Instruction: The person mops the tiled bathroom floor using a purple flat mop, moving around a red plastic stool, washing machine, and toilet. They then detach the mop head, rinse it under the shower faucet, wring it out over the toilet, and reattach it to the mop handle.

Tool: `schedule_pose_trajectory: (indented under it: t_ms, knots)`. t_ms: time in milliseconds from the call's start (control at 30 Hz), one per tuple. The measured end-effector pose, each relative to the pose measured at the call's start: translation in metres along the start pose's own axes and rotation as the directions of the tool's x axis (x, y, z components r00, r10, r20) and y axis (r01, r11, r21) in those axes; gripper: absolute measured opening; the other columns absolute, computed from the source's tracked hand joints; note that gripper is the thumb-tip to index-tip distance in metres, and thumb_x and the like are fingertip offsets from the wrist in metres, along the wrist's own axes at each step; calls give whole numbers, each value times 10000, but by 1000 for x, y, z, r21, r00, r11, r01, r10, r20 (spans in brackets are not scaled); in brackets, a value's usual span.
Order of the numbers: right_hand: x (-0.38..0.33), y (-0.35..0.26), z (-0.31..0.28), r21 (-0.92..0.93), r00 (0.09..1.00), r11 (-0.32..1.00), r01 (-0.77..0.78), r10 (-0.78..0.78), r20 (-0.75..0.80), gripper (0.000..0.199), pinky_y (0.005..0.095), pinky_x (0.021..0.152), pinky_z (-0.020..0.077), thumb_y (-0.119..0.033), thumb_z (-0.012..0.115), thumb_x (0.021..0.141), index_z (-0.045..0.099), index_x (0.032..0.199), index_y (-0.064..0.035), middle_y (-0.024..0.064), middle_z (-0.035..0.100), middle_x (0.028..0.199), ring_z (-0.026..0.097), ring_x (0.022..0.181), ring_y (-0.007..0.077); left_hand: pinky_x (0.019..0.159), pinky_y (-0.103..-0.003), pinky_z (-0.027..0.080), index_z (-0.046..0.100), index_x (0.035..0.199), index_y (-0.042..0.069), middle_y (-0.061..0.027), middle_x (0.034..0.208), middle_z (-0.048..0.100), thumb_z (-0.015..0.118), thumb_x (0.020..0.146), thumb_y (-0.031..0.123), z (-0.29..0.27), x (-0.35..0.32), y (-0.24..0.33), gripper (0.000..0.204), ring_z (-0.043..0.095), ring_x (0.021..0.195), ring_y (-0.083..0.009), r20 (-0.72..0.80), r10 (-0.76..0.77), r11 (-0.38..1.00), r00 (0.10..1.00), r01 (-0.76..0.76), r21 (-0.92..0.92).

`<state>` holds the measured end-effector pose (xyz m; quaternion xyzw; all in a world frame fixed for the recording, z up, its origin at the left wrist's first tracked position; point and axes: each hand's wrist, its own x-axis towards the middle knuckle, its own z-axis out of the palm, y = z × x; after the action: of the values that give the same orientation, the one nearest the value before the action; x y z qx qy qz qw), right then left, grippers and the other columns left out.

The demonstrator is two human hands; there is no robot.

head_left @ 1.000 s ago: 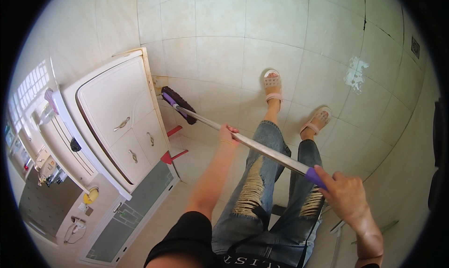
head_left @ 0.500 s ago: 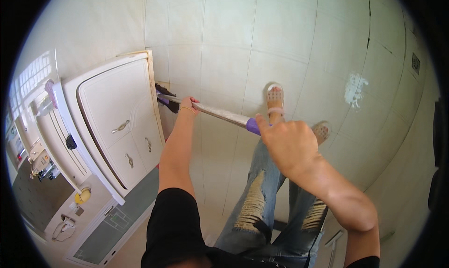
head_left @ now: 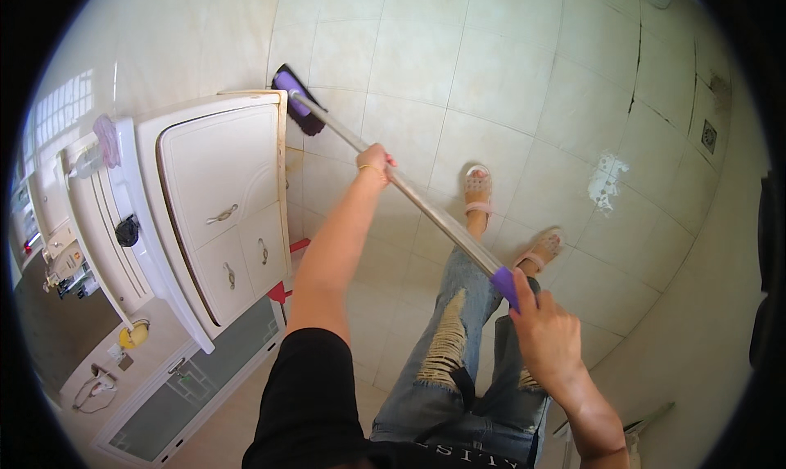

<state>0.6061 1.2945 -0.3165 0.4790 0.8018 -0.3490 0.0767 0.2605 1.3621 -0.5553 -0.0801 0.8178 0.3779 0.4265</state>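
I hold a long broom by its silver handle (head_left: 426,207). My left hand (head_left: 374,163) grips the shaft near its middle, arm stretched forward. My right hand (head_left: 547,330) is closed on the purple grip at the handle's near end. The purple and black broom head (head_left: 296,99) rests on the pale tiled floor, right beside the far corner of a cream cabinet (head_left: 221,199). My legs in torn jeans and my two sandalled feet (head_left: 477,189) stand below the handle.
The cream cabinet with doors and drawers runs along the left, with a counter holding small items (head_left: 74,264) beyond it. A white smear (head_left: 606,182) marks the floor tiles at right. A floor drain (head_left: 709,135) sits far right. A crack runs through the tiles.
The broom head has moved farther away along the cabinet corner. My right hand has drawn back and down to the handle's end, and my left arm has extended forward.
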Motion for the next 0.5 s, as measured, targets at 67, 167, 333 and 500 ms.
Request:
schedule_pose_trajectory:
  t_ms: [67, 167, 333, 500]
  knots:
    - [-22, 2, -11, 2, 995, 995, -103, 103, 9, 507, 321, 441, 438, -153, 607, 702, 419, 1170, -101, 78, 461, 663, 526, 502, 225, 333, -311, 329, 398, 602, 18, -76, 484, 402, 399, 706, 64, 34, -26, -2, 114, 412, 369, -180, 40, 34, 998, 999, -36, 48]
    - [-70, -10, -51, 11, 962, 964, -265, 264, 64, 520, 335, 438, 430, -147, 612, 695, 412, 1171, -91, 92, 469, 666, 523, 504, 245, 316, -327, 332, 402, 585, 21, -78, 449, 386, 424, 713, 83, 63, -97, -7, 144, 403, 345, -184, 79, 0, 999, 997, -4, 52]
    - [-164, -58, -116, 117, 824, 817, -565, 564, 45, 490, 408, 532, 435, -182, 570, 727, 404, 1183, -112, 154, 534, 775, 547, 628, 321, 257, -316, 335, 359, 801, -34, -88, 448, 403, 435, 782, 112, 101, -228, -7, 166, 398, 303, -173, 259, 4, 987, 966, -46, 156]
    - [-215, -139, -176, 122, 576, 564, -817, 811, 105, 461, 463, 527, 437, -203, 522, 745, 386, 1179, -129, 218, 570, 733, 555, 631, 396, 290, -316, 363, 277, 860, -74, -111, 535, 441, 449, 805, 130, 113, -337, -21, 273, 455, 355, -190, 535, -155, 963, 831, 7, 268]
